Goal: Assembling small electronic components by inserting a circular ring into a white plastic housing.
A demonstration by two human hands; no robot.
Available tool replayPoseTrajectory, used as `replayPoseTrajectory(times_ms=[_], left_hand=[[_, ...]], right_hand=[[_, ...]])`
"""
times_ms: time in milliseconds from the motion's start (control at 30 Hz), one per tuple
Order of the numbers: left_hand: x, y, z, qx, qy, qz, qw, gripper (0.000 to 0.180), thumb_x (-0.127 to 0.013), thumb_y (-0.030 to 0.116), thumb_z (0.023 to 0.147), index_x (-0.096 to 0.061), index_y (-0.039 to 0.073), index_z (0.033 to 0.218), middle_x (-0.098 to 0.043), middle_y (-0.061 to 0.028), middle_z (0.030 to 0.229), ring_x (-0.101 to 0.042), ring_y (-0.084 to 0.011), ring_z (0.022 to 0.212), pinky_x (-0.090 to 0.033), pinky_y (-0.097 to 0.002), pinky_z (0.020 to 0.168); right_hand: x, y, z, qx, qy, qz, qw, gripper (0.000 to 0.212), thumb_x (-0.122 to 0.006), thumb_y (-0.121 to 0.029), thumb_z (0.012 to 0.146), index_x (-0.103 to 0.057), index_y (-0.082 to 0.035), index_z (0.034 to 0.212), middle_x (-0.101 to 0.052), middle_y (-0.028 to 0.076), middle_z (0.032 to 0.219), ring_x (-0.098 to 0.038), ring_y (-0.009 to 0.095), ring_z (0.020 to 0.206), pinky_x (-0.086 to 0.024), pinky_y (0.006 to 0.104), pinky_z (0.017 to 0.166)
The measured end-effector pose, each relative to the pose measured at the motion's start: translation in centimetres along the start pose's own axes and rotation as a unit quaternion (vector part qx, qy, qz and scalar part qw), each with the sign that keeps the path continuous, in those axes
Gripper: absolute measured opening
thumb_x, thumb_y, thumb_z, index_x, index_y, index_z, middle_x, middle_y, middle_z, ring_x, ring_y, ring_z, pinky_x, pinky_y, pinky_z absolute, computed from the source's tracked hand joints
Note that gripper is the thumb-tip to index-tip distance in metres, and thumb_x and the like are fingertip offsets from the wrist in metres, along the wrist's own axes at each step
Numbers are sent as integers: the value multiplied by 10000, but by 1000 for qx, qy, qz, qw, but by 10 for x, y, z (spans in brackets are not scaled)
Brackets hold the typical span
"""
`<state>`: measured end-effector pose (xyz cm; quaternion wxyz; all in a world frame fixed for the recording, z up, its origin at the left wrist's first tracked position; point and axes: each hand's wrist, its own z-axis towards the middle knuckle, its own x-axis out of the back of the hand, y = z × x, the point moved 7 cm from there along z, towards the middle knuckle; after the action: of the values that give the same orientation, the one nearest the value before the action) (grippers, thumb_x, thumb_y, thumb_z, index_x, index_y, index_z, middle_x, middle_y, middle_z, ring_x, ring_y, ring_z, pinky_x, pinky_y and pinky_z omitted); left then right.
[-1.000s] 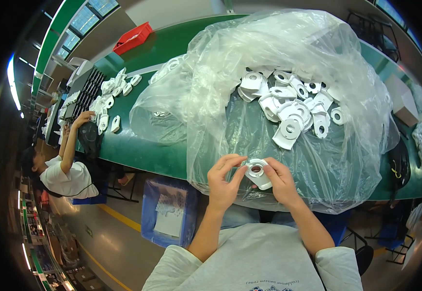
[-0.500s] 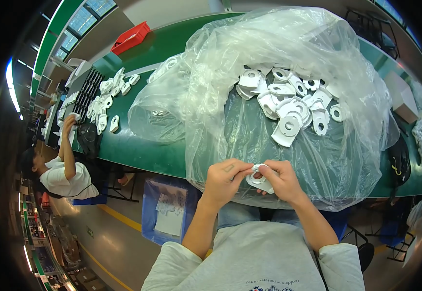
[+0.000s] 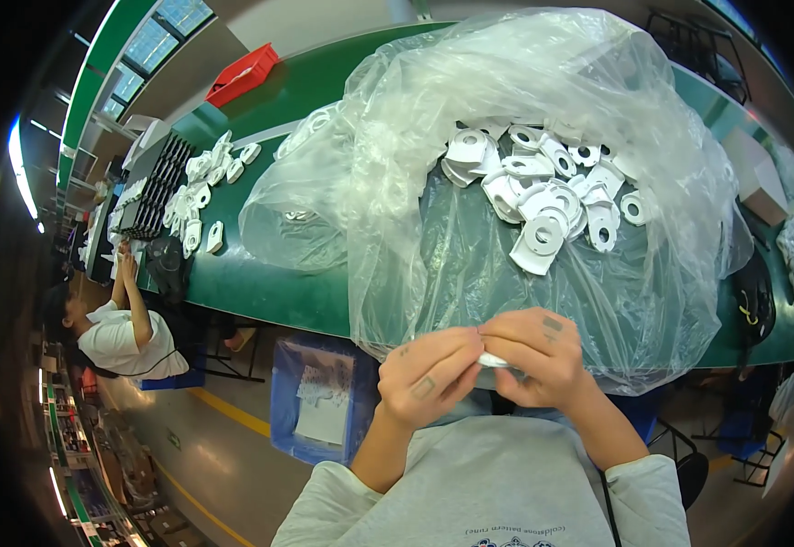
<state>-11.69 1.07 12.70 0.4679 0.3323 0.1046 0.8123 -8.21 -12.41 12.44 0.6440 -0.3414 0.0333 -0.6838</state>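
Note:
Between my two hands, close to my body at the table's near edge, is a white plastic part (image 3: 492, 361), mostly covered by my fingers and seen nearly edge-on. My left hand (image 3: 430, 376) has its fingers closed on the part's left side. My right hand (image 3: 534, 356) grips it from the right, fingertips meeting those of the left. Beyond them, a heap of similar white plastic parts (image 3: 544, 233), each with a round hole, lies inside the mouth of a large clear plastic bag (image 3: 388, 182).
The bag covers much of the green table (image 3: 296, 301). A blue bin (image 3: 283, 397) with a plastic liner stands on the floor to my left. Farther left, a co-worker (image 3: 132, 337) sits beside more white parts and stacked black trays (image 3: 161, 178). A red bin (image 3: 242, 75) lies at the back.
Both hands have lowered slightly toward me and tipped the white part, so its ring face no longer shows. The co-worker's hands have moved down from the black trays.

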Motion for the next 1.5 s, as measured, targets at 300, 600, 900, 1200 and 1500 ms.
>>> replayPoseTrajectory(times_ms=[300, 600, 900, 1200, 1500], left_hand=[[5, 19, 0, -37, 26, -38, 998, 259, -720, -53, 646, -661, -8, 894, -668, -126, 880, -677, -272, 790, -578, -311, 664], [-40, -55, -16, 269, -107, -85, 953, 407, -731, 27, 709, -593, -3, 1091, -581, -95, 990, -597, -185, 847, -488, -272, 687], [-54, -104, -70, 443, -71, -288, 846, 399, -625, -18, 825, -532, -21, 1212, -595, -82, 1024, -586, -121, 821, -508, -251, 654], [-69, -89, -75, 483, -37, -323, 813, 333, -605, -29, 805, -566, -41, 1135, -605, -84, 1034, -596, -126, 860, -520, -252, 680], [-20, -87, -89, 469, 113, -340, 807, 205, -613, -24, 826, -614, -28, 1032, -598, -33, 920, -577, -91, 813, -463, -210, 704]], right_hand=[[11, -20, 2, 68, 22, -17, 997, 123, -637, -112, 727, -647, -32, 819, -636, 65, 794, -647, 217, 697, -523, 325, 577], [-54, 75, -71, -436, 12, 300, 848, 276, -410, -205, 981, -589, -1, 928, -576, 1, 775, -513, 65, 680, -419, 238, 606], [-75, 77, -84, -503, 43, 540, 673, 252, -416, -110, 922, -504, 32, 1110, -614, 121, 958, -643, 174, 715, -536, 283, 660], [-64, 84, -82, -481, 56, 392, 783, 307, -499, -9, 781, -539, 16, 1084, -597, 52, 973, -555, 95, 891, -460, 252, 775], [-63, 56, -67, -436, -14, 434, 788, 450, -525, 10, 763, -458, -19, 1207, -516, 86, 1164, -511, 168, 1073, -412, 319, 918]])
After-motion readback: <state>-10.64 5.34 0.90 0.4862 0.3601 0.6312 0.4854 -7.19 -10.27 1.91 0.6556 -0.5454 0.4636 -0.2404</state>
